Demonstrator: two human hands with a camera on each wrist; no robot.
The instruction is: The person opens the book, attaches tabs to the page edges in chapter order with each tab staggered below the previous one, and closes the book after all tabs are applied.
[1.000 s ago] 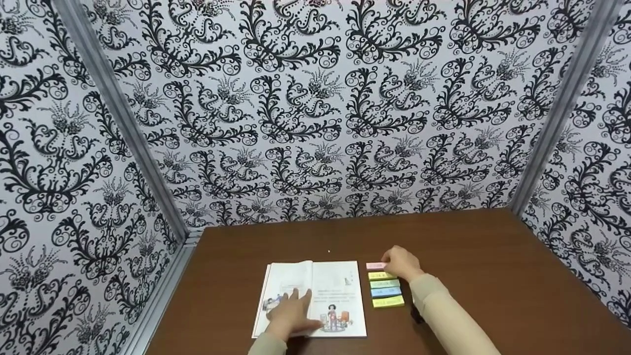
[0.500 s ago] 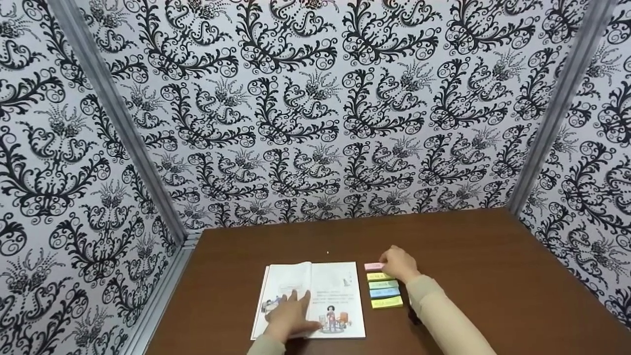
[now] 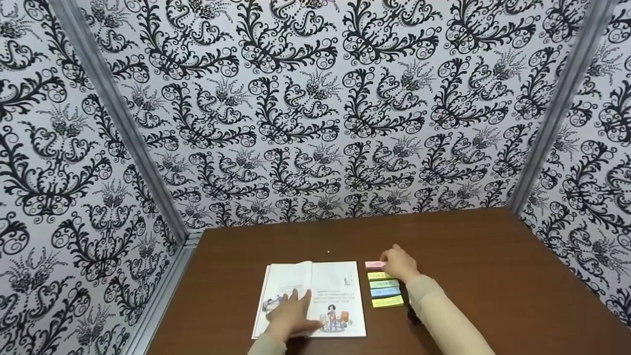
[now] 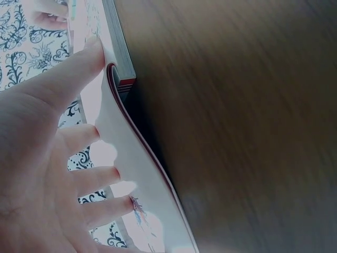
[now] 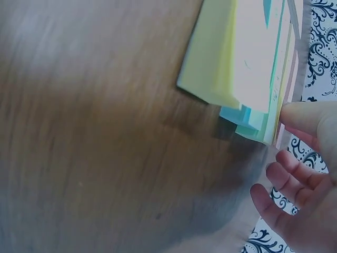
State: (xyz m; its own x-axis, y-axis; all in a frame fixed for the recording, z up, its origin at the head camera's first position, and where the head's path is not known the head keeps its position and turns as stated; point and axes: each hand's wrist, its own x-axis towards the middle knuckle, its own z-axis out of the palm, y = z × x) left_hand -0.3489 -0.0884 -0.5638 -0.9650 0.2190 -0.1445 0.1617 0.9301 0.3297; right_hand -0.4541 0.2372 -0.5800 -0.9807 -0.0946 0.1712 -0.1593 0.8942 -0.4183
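An open picture book (image 3: 335, 283) lies on the table, pages up. My left hand (image 3: 292, 315) rests on it across the fold with fingers spread; in the left wrist view the thumb (image 4: 79, 68) and fingertips touch the pages. Right of the book is a column of sticky note pads: pink (image 3: 373, 265), yellow (image 3: 377, 275), green (image 3: 383, 284), blue (image 3: 386, 292) and a yellow-green one (image 3: 387, 301) nearest me. My right hand (image 3: 400, 264) pinches the right end of the farthest, pink pad. From the right wrist, the thumb (image 5: 303, 113) covers that end, the other fingers loosely bent.
The brown table (image 3: 468, 261) runs back to a wall with black scrollwork (image 3: 305, 108). Grey metal posts (image 3: 557, 113) stand at the corners. A tiny white speck (image 3: 329, 252) lies behind the book. A dark object (image 3: 413, 315) shows partly under the right forearm.
Hardly anything differs: both hands keep their places, the left on the book and the right at the pink pad. The head view has shifted very slightly.
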